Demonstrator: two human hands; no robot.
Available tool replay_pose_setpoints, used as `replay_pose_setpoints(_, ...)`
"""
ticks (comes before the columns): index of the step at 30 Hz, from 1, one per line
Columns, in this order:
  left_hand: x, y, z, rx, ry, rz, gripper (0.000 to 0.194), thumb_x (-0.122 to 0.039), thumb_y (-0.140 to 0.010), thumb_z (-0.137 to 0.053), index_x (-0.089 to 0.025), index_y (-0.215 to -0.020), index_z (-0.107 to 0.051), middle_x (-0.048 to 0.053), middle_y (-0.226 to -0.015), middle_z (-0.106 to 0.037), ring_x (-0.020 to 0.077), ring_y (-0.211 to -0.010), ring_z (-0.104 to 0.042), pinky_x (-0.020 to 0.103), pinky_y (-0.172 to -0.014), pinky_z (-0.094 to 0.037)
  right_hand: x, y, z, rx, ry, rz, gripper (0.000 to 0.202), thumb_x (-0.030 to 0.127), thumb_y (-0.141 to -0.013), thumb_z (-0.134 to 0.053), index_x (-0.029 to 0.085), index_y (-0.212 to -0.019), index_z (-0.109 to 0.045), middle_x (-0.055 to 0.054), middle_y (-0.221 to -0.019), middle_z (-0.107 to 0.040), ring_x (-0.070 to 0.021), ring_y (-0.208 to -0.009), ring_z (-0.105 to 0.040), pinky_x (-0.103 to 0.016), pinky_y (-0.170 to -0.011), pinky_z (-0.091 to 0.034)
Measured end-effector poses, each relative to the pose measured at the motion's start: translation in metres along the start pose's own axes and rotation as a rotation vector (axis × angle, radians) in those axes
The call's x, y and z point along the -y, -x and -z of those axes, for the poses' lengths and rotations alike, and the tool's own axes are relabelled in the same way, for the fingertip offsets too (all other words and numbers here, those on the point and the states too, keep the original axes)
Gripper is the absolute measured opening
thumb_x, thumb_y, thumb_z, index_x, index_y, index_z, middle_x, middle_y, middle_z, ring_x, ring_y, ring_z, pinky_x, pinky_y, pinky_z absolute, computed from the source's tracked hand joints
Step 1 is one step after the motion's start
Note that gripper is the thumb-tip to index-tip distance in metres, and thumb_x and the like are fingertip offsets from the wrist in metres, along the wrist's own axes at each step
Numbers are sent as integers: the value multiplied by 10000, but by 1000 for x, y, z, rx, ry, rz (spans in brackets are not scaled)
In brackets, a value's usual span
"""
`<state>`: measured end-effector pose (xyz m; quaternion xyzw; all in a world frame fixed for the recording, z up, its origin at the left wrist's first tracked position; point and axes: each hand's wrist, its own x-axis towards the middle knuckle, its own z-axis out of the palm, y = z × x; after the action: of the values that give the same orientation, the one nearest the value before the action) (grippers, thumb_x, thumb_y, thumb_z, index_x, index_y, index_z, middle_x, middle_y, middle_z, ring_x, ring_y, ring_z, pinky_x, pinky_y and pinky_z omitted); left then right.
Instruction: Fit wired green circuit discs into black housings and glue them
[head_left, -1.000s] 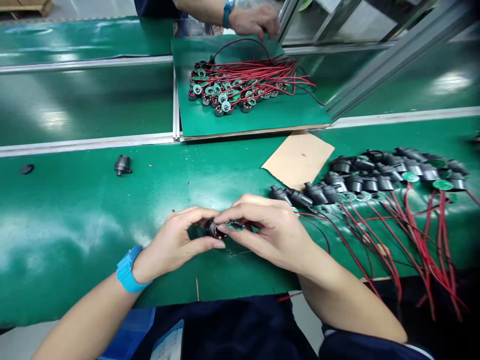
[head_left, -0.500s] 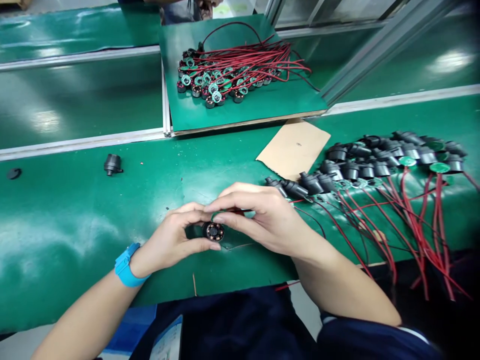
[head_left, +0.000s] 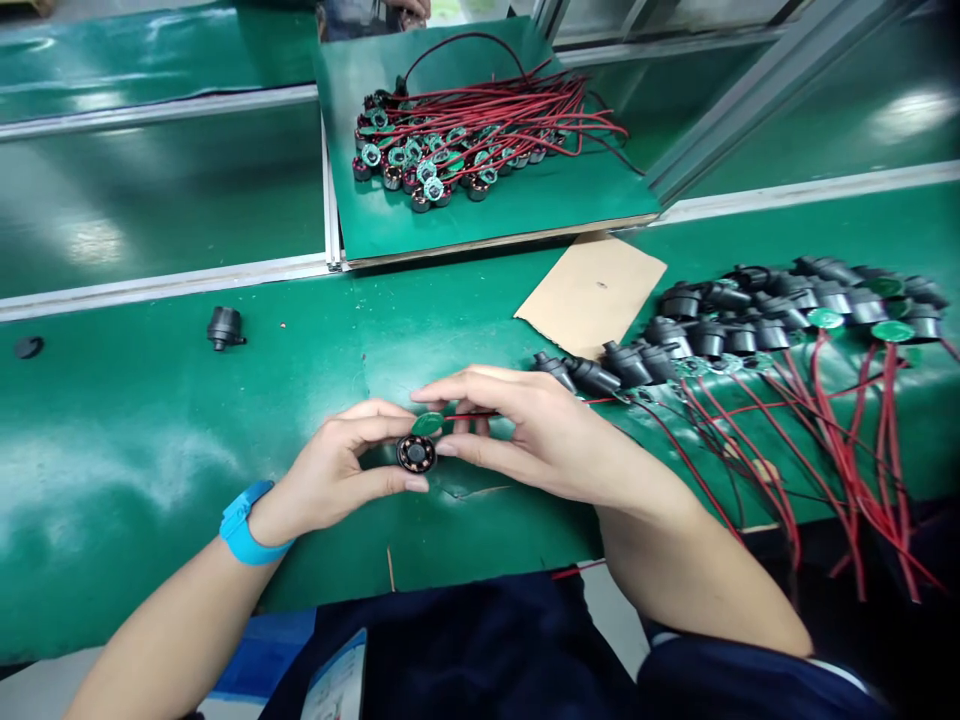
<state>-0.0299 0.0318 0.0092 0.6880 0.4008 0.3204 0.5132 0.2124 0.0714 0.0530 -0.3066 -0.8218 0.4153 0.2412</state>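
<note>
My left hand [head_left: 334,465] grips a small round motor [head_left: 416,455] between thumb and fingers. Its open face, with copper windings in a black ring, points toward me. A green round circuit board [head_left: 427,424] stands tilted at the motor's upper edge. From it a red wire [head_left: 472,415] runs right, across my right hand [head_left: 517,430]. That hand's thumb tip is beside the motor's right edge, while the forefinger stretches above the board, apart from the thumb. Part of the wire is hidden by the right hand.
Several black pump housings [head_left: 765,310] with red wires [head_left: 787,480] lie at right. A brown cardboard piece [head_left: 592,295] is behind my hands. On a raised green board [head_left: 487,225] lie wired motors [head_left: 435,165]. One housing [head_left: 225,328] and a black disc [head_left: 28,347] sit at left.
The motor has shifted slightly left and up with my left hand. My right thumb and forefinger have spread apart, and the green circuit board now shows more fully.
</note>
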Motion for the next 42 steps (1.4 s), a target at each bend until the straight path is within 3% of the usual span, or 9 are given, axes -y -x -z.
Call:
replay_pose_setpoints(5, 20, -7, -2, -9, -356, -140, 332, -321, -898, -733, -260, -1223, -698, 60, -1109, -736, 231, -1099, -671, 456, -1085, -474, -12, -5, -8, 35, -42, -60, 360, 191, -926, -663, 236, -1281, -623, -38, -1070, -682, -111, -751, -616, -235, -656, -520)
replay_pose_setpoints(9, 24, -6, -6, -7, -407, -165, 343, -294, -967, -637, -221, -1301, -628, 99, -1182, -685, 215, -1113, -664, 370, -973, -553, -22, -11, -20, 43, -149, -164, 344, 213, -913, -679, 234, -1252, -633, -23, -1039, -619, -78, -644, -481, -226, -595, -453)
replay_pose_setpoints(19, 12, 2, -8, -48, -473, -275, 303, -237, -966, -631, -198, -1265, -602, 89, -1168, -648, 188, -1079, -656, 289, -914, -568, -17, -12, -34, -35, -254, -202, 329, 156, -811, -718, 214, -1117, -615, 12, -941, -557, -95, -692, -459, -229, -582, -380)
replay_pose_setpoints(23, 8, 4, -12, -56, -492, -289, 302, -184, -983, -584, -186, -1284, -582, 96, -1183, -648, 179, -1081, -654, 266, -928, -558, -13, -14, -38, -55, -124, -153, 340, 95, -751, -702, 217, -1036, -563, 26, -912, -552, -109, -747, -512, -233, -630, -417)
replay_pose_setpoints(27, 6, 4, -5, -54, -521, -263, 322, -218, -980, -602, -213, -1301, -569, 84, -1204, -663, 191, -1104, -664, 288, -954, -554, 6, -9, -30, -58, 200, -121, 303, 248, -887, -710, 215, -1142, -548, -19, -1066, -635, -157, -859, -625, -281, -703, -484)
replay_pose_setpoints(30, 3, 2, 3, -87, -500, -158, 369, -287, -960, -647, -221, -1304, -529, 71, -1196, -681, 200, -1098, -684, 304, -946, -561, 34, 11, -11, -62, 604, -125, 425, 383, -932, -690, 215, -1288, -528, -50, -1095, -675, -200, -847, -680, -299, -623, -482)
replay_pose_setpoints(33, 2, -9, 2, -26, -514, -82, 371, -323, -964, -638, -223, -1299, -513, 61, -1171, -698, 196, -1051, -706, 305, -895, -577, 50, 47, 8, -49, 864, -146, 437, 279, -960, -643, 238, -1373, -504, -33, -1029, -690, -175, -732, -685, -286, -517, -437)
replay_pose_setpoints(38, 4, -56, -35, 232, -619, -272, 293, -289, -1012, -544, -171, -1277, -586, 109, -1283, -691, 235, -1192, -654, 399, -1051, -521, 24, 108, 20, -45, 1015, -198, 313, 223, -1015, -471, 211, -1315, -559, -53, -1045, -720, -173, -722, -708, -298, -525, -484)
replay_pose_setpoints(42, 0, -98, -58, 189, -804, -355, 486, -343, -996, -572, -137, -1431, -506, 169, -1513, -527, 304, -1359, -541, 455, -1126, -457, 1, 114, 31, -106, 1137, -138, 312, 358, -1016, -467, 186, -1225, -624, -100, -1075, -738, -263, -834, -717, -404, -673, -543)
